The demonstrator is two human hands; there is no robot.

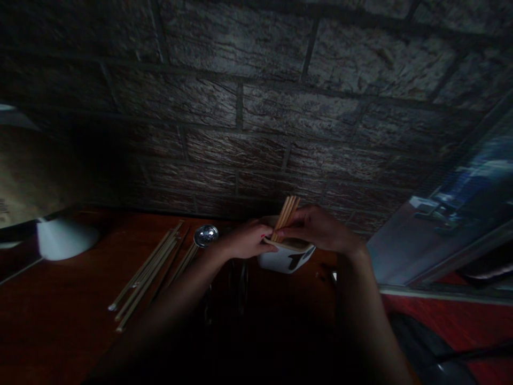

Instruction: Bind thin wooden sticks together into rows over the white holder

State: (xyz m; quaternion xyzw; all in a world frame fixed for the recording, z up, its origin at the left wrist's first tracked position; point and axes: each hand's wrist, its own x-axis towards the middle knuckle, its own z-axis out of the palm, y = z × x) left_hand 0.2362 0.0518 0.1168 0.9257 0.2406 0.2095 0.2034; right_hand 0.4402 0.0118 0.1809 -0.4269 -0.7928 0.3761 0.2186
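Note:
A white container [286,260] with dark marks on its side stands on the brown table by the wall. My left hand [249,239] is closed on its left rim, with the thumb on the outside. Several light wooden chopsticks [286,212] stick up out of the container, leaning slightly right. The fingers of my right hand [315,227] are wrapped round them at the container's mouth; their lower ends are hidden inside it.
Left of my left arm lie several long thin sticks [150,275] and a shiny metal ladle [206,235]. A white cone-shaped thing [64,239] sits further left. A brick wall [256,107] rises behind the table. At right is a pale panel [401,246].

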